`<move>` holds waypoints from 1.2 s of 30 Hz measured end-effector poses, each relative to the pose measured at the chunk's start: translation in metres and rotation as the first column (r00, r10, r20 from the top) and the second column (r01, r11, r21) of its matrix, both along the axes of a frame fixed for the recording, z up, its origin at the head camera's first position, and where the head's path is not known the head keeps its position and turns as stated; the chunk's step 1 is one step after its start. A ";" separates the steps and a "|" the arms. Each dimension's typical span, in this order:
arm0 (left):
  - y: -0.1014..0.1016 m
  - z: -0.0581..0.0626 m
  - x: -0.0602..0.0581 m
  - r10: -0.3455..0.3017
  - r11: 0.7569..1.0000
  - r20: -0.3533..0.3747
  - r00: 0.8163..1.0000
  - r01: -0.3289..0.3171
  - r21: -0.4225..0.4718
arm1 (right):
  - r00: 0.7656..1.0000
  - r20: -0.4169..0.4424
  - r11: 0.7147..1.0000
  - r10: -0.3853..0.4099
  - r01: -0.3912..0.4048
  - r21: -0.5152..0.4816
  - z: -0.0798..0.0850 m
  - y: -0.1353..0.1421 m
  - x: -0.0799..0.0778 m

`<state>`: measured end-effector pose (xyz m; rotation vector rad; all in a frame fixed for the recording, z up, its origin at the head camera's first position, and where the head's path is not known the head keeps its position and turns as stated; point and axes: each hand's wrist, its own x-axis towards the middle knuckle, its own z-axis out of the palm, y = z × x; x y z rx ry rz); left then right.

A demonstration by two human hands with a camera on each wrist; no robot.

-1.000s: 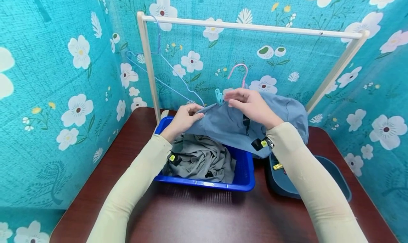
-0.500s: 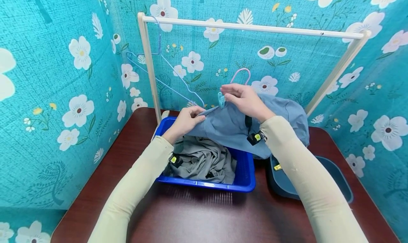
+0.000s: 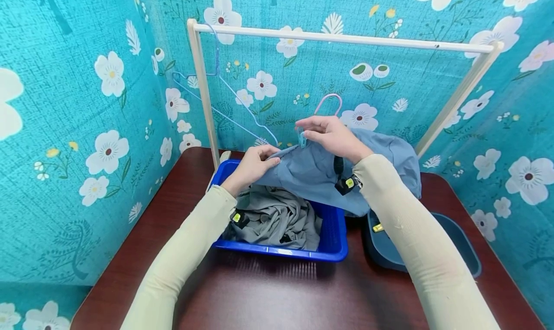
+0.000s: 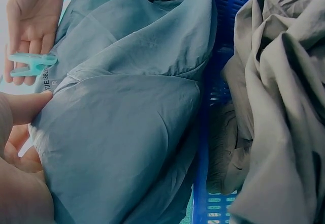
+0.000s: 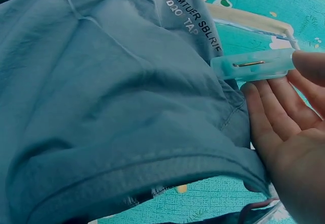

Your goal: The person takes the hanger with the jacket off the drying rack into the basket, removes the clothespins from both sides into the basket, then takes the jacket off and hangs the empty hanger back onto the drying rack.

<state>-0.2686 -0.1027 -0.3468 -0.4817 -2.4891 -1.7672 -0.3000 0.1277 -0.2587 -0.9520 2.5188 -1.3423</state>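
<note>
A blue-grey garment (image 3: 320, 171) with printed lettering on its inner edge spreads over the blue basket's back right part. My left hand (image 3: 256, 165) pinches its upper left edge between thumb and fingers. On that same edge sits a light-blue clothespin (image 5: 254, 65), clipped to the cloth. My right hand (image 3: 331, 133) is at the clothespin, with the thumb at its outer end and the fingers behind it. The hook of a pink hanger (image 3: 330, 96) rises behind the right hand; the hanger's lower part is hidden.
A blue basket (image 3: 335, 254) holds crumpled grey cloth (image 3: 277, 219). At the right stands a dark blue-grey bin (image 3: 459, 238) with a yellow item (image 3: 378, 227) in it. A wooden rack (image 3: 346, 37) spans the back, with a blue wire hanger (image 3: 216, 56) on its left end.
My right hand has shifted slightly left onto the clothespin, which has tilted a little. The pink hook has turned and sits slightly lower. The left hand keeps its hold on the edge.
</note>
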 end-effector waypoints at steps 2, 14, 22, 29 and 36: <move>0.000 0.000 0.000 -0.002 1.000 -0.007 1.000 0.002 -0.001 | 1.000 -0.018 1.000 0.003 -0.003 0.017 0.001 -0.001 0.000; -0.002 -0.002 0.000 -0.003 1.000 -0.018 1.000 0.003 -0.008 | 0.997 -0.077 0.994 0.014 -0.006 0.109 0.001 -0.002 0.001; 0.000 -0.002 0.001 0.008 1.000 -0.023 1.000 -0.008 0.012 | 0.983 -0.180 0.999 -0.028 0.034 0.029 -0.003 -0.003 -0.004; -0.002 -0.004 -0.002 0.022 1.000 -0.014 1.000 -0.022 0.012 | 0.993 -0.097 0.996 -0.074 0.068 -0.060 0.002 0.005 0.000; -0.007 -0.004 -0.003 0.026 0.999 -0.010 1.000 -0.026 0.032 | 1.000 0.018 0.999 -0.017 0.018 -0.051 0.006 0.029 0.013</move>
